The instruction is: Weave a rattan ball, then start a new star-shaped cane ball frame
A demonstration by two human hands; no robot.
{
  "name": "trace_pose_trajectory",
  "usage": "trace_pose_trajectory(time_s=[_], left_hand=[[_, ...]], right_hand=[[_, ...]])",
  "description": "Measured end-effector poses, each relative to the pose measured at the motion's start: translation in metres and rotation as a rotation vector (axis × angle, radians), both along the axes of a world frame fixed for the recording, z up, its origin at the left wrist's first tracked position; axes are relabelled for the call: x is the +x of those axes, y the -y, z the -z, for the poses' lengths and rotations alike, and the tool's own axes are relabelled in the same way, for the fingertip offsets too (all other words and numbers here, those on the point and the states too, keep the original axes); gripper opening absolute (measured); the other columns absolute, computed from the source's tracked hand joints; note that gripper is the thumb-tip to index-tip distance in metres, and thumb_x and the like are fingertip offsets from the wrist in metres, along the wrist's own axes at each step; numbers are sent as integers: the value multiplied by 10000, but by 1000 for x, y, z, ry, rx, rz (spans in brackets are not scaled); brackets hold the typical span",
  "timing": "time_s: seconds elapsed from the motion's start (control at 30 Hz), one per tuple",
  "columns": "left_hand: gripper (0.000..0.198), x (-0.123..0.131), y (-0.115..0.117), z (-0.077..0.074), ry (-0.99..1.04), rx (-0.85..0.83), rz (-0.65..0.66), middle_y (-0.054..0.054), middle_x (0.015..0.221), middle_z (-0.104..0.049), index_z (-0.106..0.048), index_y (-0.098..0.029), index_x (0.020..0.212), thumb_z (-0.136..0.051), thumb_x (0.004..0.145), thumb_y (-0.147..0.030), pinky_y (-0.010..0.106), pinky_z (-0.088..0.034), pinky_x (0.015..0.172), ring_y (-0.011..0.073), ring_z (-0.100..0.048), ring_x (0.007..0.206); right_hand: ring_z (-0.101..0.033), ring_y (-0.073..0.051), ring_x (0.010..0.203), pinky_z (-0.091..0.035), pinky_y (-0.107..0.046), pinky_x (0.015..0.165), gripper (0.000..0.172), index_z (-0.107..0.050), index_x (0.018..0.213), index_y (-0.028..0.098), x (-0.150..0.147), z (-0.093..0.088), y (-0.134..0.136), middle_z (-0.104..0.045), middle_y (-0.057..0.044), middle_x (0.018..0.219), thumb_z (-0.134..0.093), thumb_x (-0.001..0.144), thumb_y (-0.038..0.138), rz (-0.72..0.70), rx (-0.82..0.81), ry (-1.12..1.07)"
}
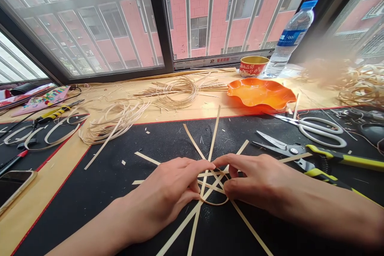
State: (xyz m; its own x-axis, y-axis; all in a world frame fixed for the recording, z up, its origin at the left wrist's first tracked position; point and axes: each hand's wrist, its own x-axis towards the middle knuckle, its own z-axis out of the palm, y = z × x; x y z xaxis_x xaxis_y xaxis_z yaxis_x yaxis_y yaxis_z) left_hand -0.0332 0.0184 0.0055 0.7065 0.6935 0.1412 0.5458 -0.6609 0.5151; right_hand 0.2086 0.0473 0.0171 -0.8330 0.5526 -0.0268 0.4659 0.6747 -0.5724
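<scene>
Left hand: the left hand (159, 196) sits near on the black cutting mat (105, 180), its grip narrow, fingers curled down over the cane spokes (207, 224) at their crossing.

Right hand: the right hand (255, 180) comes in from the right, its grip also narrow, fingertips almost meeting the left hand's over the crossing and thumb beside a thin cane strand (214, 203) looped around the spokes.

Cane: the flat spokes radiate from under both hands, at the middle of the mat.

Mat: white-handled scissors (322, 133) and yellow-handled shears (288, 150) lie open to the right, just beside the spokes.

Surface: the tan surface (36, 172) carries cane coils (178, 92), scraps and a phone (12, 188) at the left edge.

Far edge: an orange wavy-rimmed bowl (261, 94), a red-and-gold tin cup (254, 66) and a plastic water bottle (289, 40) stand by the glass.

Room: a barred window (96, 20) looks onto a pink brick building (207, 12).
</scene>
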Motion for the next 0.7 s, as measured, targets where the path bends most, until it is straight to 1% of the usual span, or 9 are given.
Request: trace_pose_trajectory(time_s=[0.2, 0.33, 0.43, 0.5, 0.57, 0.7], left_hand=[[514, 0, 0, -1, -19, -3, 0, 11, 942, -634, -329, -255, 1339, -527, 890, -102, 283, -464, 837, 157, -595, 912], [511, 0, 1, -3, -22, -2, -10, 5, 950, -635, -352, -252, 1328, -541, 879, -97, 260, -465, 834, 142, -592, 896], [504, 1, 0, -3, -24, -2, -5, -10, 921, -630, -359, -248, 1313, -551, 873, -98, 246, -459, 831, 135, -582, 881], [508, 0, 0, -3, -16, -3, 2, -20, 887, -625, -347, -246, 1317, -551, 876, -98, 238, -455, 823, 131, -577, 868], [515, 0, -2, -2, -7, -3, 4, -23, 874, -622, -339, -243, 1321, -555, 876, -100, 233, -455, 816, 128, -576, 858], [532, 1, -4, -1, 1, -13, 0, -19, 879, -622, -338, -245, 1328, -569, 870, -107, 238, -461, 805, 131, -576, 840]], right_hand=[[-592, -141, 838, -452, -244, 759, 249, -690, 920, 233, 0, -1, 0, -600, -53, 1150, -443, 921, 198, 3, -1, -9], [-575, -132, 800, -452, -235, 735, 239, -684, 918, 229, -1, -2, 1, -597, -48, 1151, -447, 911, 196, 21, -21, 12], [-567, -136, 823, -443, -220, 714, 242, -675, 942, 240, -1, -3, 1, -579, -32, 1189, -443, 906, 179, 17, -14, 47], [-560, -137, 847, -432, -211, 699, 254, -664, 966, 256, 0, -3, 1, -557, -11, 1228, -434, 909, 165, 5, 9, 83], [-551, -133, 836, -420, -213, 686, 248, -657, 946, 253, 0, -2, 1, -537, -3, 1255, -432, 910, 158, -11, 55, 109], [-538, -122, 771, -399, -231, 666, 216, -642, 875, 216, 0, 0, 1, -528, -33, 1253, -439, 903, 149, -44, 145, 131]])
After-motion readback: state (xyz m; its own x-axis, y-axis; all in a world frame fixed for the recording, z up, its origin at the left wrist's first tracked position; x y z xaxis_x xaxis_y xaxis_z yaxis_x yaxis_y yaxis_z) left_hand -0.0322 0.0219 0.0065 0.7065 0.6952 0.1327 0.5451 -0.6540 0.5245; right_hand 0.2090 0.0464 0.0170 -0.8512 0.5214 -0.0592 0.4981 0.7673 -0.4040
